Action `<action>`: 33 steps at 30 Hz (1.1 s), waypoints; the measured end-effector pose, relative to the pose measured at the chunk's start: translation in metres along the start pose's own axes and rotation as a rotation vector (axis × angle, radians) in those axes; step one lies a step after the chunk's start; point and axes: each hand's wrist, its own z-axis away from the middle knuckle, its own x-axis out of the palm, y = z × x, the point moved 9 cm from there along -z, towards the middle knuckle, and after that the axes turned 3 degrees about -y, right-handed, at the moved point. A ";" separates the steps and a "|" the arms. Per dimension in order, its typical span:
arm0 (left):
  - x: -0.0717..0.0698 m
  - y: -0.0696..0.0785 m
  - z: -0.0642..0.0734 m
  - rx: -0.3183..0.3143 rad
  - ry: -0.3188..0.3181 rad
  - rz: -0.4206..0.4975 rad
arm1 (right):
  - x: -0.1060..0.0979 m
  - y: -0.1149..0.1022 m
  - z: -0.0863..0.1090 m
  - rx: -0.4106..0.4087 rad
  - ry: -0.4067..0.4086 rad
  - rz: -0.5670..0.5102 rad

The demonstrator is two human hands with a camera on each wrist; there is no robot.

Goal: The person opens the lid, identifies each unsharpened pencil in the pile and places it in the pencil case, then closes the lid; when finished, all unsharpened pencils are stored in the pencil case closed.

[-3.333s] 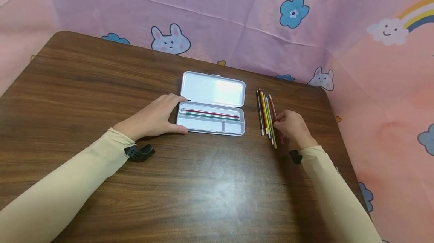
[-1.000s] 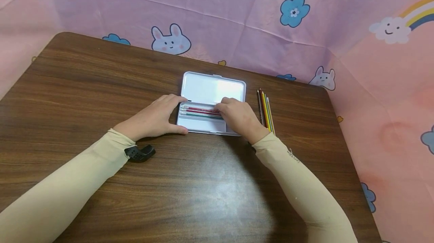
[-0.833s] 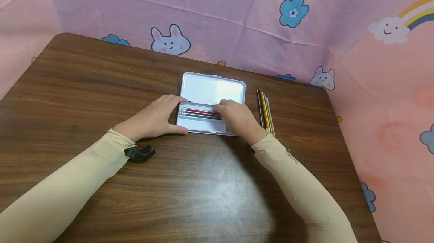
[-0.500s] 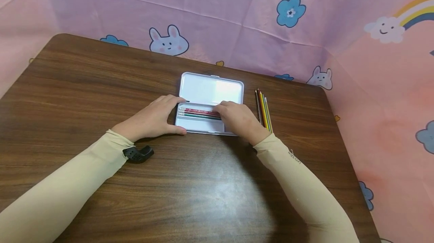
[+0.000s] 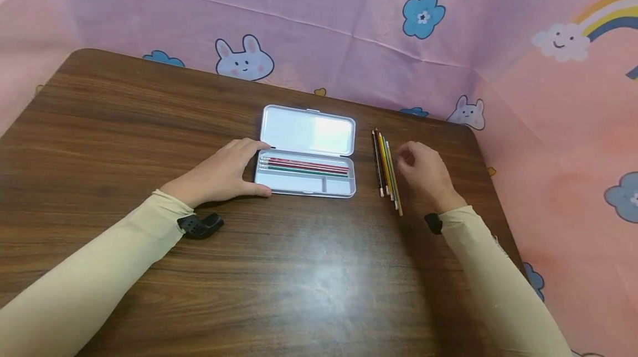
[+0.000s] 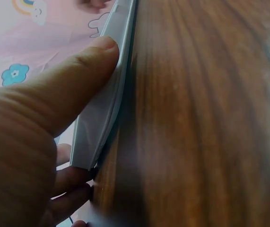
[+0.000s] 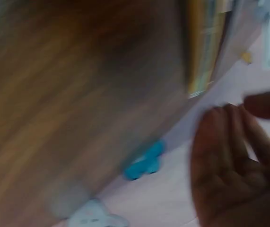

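A white pencil case [image 5: 294, 183] lies on the table, its lid [image 5: 289, 130] folded back. My left hand [image 5: 219, 174] holds the left end of it, thumb at the front side and fingers at the back. The left wrist view shows the thumb pressed to the case wall [image 6: 94, 123]. Two red pencils [image 5: 319, 165] and a green pencil [image 5: 304, 170] lie side by side in the rear compartment. My right hand [image 5: 426, 171], fingers loosely bent and holding nothing, is just right of a bunch of several pencils [image 5: 384, 162] on the table.
The brown wooden table [image 5: 279, 268] bears the case and the pencils. A pink and purple printed cloth [image 5: 324, 14] hangs behind and to the right of it. The front compartment of the case has a divider [image 5: 324, 184].
A red pencil from the table was carried into the case by my right hand and let go. That hand has then swung back right to the pencil bunch. My left hand stays put.
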 end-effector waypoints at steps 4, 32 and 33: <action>0.000 -0.001 0.000 0.001 -0.005 -0.001 | 0.020 0.039 0.010 0.188 -0.195 -0.115; -0.003 0.000 0.000 0.004 -0.010 -0.003 | 0.037 0.041 0.015 0.299 -0.281 -0.149; -0.002 0.000 0.000 0.004 -0.010 -0.001 | 0.037 0.041 0.015 0.298 -0.283 -0.150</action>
